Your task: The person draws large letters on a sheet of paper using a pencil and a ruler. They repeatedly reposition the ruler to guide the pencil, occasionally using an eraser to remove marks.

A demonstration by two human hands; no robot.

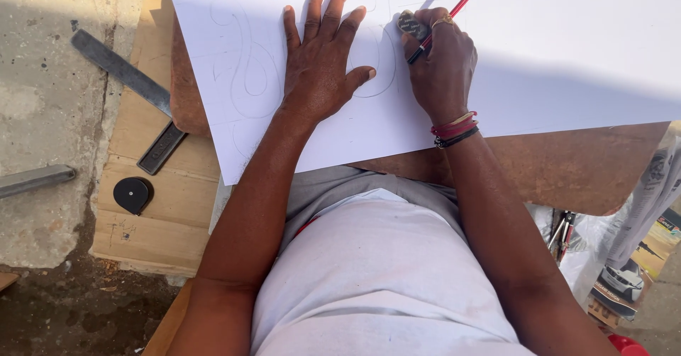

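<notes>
A large white sheet (553,51) with faint curved pencil outlines lies on a brown board (567,168) across my lap. My left hand (319,62) presses flat on the sheet, fingers spread, over the drawn curves. My right hand (441,62) is closed around a red pencil (464,0) and also grips a small dark eraser (411,24) between thumb and fingers, its tip against the paper. Red and black bands circle my right wrist.
A metal try square (131,86) and a small black tape measure (133,193) lie on cardboard (152,235) at the left, over a concrete floor. Another metal bar (35,179) lies at the far left. Papers, plastic and a compass-like tool (564,234) sit at the lower right.
</notes>
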